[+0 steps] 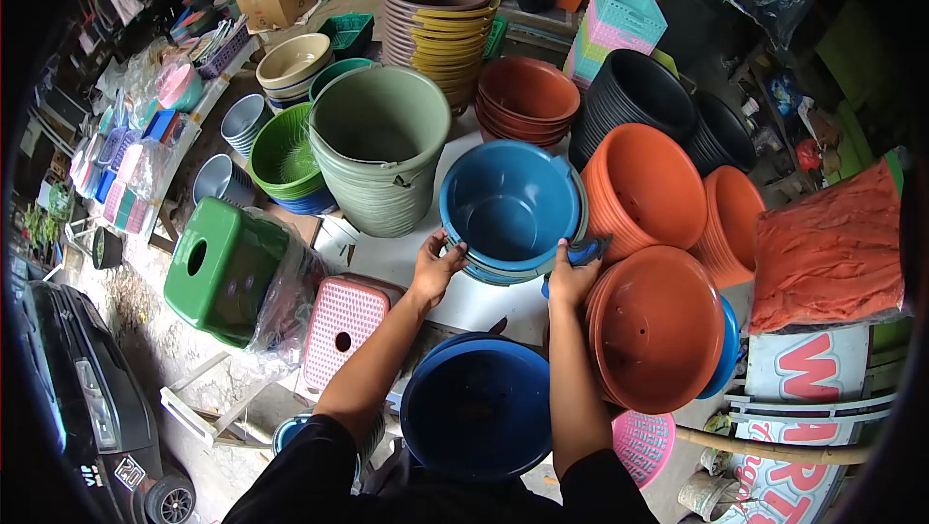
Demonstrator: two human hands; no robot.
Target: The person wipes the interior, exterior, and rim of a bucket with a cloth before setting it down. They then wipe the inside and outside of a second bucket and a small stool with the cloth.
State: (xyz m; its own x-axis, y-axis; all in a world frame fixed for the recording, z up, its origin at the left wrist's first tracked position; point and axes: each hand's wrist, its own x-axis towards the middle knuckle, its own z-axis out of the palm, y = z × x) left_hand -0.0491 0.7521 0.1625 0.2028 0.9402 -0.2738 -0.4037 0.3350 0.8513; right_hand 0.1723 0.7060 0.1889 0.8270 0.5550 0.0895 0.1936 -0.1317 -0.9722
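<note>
A small stack of basins, a blue basin on top, is between my two hands over the white tabletop. The fingers of my left hand are closed on the stack's near left rim. My right hand grips the near right rim, its thumb up along the side. A blue and black object shows at my right hand; its kind is hard to make out. Nearer my body, a dark blue basin sits between my forearms. Most of the basins under the top one are hidden.
Nested grey-green buckets stand left of the stack, orange pots and brown-orange basins on the right. A green stool and a pink stool are at the left. A dark car stands at lower left.
</note>
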